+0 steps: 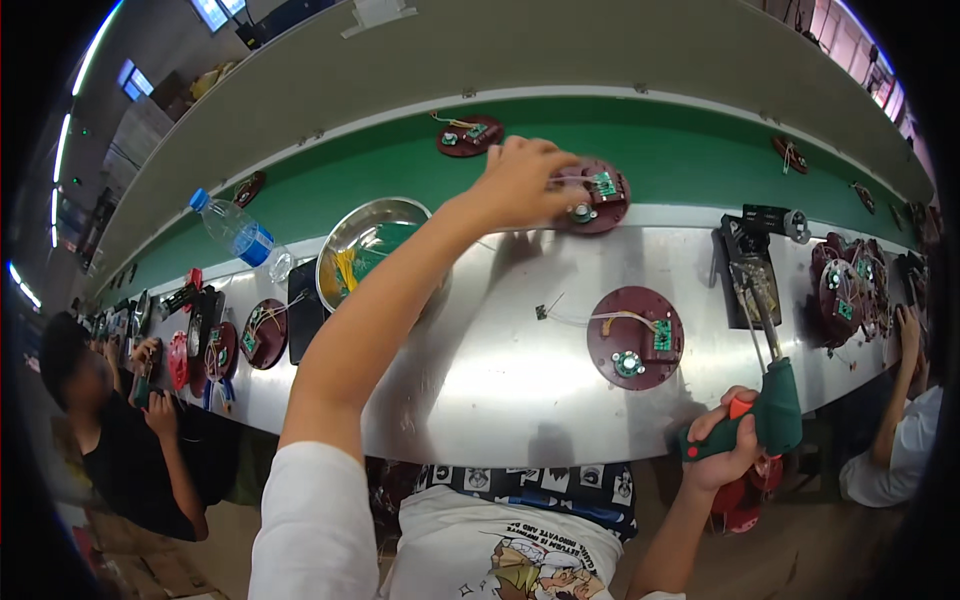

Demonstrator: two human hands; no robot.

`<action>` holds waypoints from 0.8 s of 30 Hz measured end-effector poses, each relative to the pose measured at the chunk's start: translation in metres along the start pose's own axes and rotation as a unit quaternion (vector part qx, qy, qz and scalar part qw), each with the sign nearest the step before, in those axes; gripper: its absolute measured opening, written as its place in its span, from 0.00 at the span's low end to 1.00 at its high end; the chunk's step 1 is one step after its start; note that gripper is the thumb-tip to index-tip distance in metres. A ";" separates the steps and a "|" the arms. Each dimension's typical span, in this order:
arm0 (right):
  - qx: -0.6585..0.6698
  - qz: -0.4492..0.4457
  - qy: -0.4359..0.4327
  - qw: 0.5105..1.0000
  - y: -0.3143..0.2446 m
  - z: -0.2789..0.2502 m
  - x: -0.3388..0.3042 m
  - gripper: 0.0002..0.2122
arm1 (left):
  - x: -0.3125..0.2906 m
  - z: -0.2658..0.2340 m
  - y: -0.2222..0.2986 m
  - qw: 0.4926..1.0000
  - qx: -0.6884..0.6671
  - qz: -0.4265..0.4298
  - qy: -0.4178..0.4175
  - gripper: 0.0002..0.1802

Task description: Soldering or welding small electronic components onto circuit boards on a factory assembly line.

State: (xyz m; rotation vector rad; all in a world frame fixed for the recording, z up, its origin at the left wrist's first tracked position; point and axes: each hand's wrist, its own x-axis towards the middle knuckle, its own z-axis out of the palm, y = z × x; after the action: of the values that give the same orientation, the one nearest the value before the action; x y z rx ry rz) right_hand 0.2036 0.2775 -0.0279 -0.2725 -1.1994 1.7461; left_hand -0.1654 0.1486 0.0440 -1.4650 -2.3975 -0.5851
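Observation:
My left hand (525, 185) reaches far across the bench, its fingers curled round the left side of a round maroon plate (615, 212). That plate carries a small green circuit board and thin wires, and it sits at the border of the metal top and the green strip. In my right hand (735, 455) is a green soldering gun (779, 410) with a red trigger, its metal barrel pointing at a black stand (748, 285). Between my hands and nearer me, another maroon plate (610, 365) lies flat, its wires trailing left to a tiny board (542, 312).
A steel bowl (325, 262) with yellow wires and green boards stands left, near a plastic bottle (240, 230). More maroon plates (470, 136) lie on the green strip (690, 150). Stacked plates (840, 290) stand right. People work at both sides. A shelf (560, 55) overhangs the bench.

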 end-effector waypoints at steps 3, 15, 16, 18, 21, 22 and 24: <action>-0.007 -0.015 0.009 1.000 0.004 0.005 -0.001 0.15 | 0.042 0.026 -0.057 0.967 0.140 -0.210 0.025 0.28; 0.004 -0.002 0.005 1.000 0.008 0.007 0.000 0.15 | -0.001 -0.065 0.002 0.988 -0.087 -0.128 -0.016 0.23; -0.004 -0.007 0.005 1.000 0.008 0.005 -0.001 0.15 | -0.024 -0.074 0.031 0.990 -0.081 -0.110 -0.027 0.21; 0.002 -0.011 -0.002 1.000 0.008 -0.003 -0.004 0.15 | -0.080 -0.071 0.064 1.000 0.008 -0.001 0.014 0.17; -0.002 -0.040 -0.028 0.999 0.006 -0.002 -0.002 0.14 | -0.148 -0.058 0.103 0.996 0.054 -0.050 -0.048 0.20; -0.005 -0.033 -0.030 0.999 0.006 -0.002 -0.001 0.14 | -0.165 -0.047 0.104 0.996 0.064 -0.055 -0.022 0.20; -0.014 -0.023 -0.036 0.999 0.007 -0.002 0.001 0.14 | -0.177 -0.038 0.103 0.995 0.070 -0.068 0.004 0.20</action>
State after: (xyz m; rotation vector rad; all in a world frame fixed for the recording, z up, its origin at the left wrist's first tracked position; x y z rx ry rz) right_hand 0.2004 0.2788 -0.0342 -0.1982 -1.2728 1.7129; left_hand 0.0073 0.0341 0.0220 -1.2484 -2.4902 -0.4417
